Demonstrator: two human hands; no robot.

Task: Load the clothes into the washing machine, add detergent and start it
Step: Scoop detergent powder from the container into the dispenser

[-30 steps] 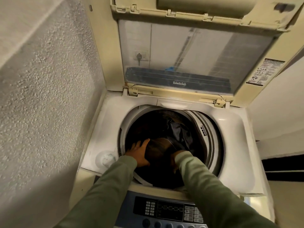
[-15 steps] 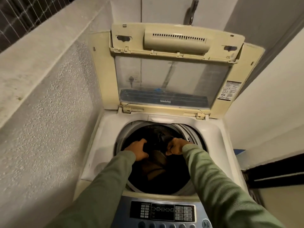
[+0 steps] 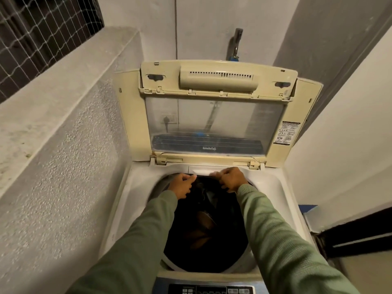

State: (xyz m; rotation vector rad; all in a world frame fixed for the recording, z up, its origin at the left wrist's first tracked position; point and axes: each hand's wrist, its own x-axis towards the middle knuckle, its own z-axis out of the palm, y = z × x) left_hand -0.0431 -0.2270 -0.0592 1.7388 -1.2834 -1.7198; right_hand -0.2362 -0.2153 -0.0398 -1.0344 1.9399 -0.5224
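The top-loading washing machine stands with its lid raised upright. Dark clothes, one piece brownish, lie in the drum. Both my hands are at the far rim of the drum opening with fingers curled. My left hand and my right hand each pinch a dark garment whose top edge runs taut between them. The control panel shows at the bottom edge. No detergent is in view.
A rough concrete wall with a ledge presses close on the left, under a netted window. A tap sticks out of the back wall above the lid. A white wall and a dark doorway are on the right.
Both hands rose from deep in the drum to its far rim, drawing a dark garment up with them. The view tilted upward, showing the whole lid and the tap.
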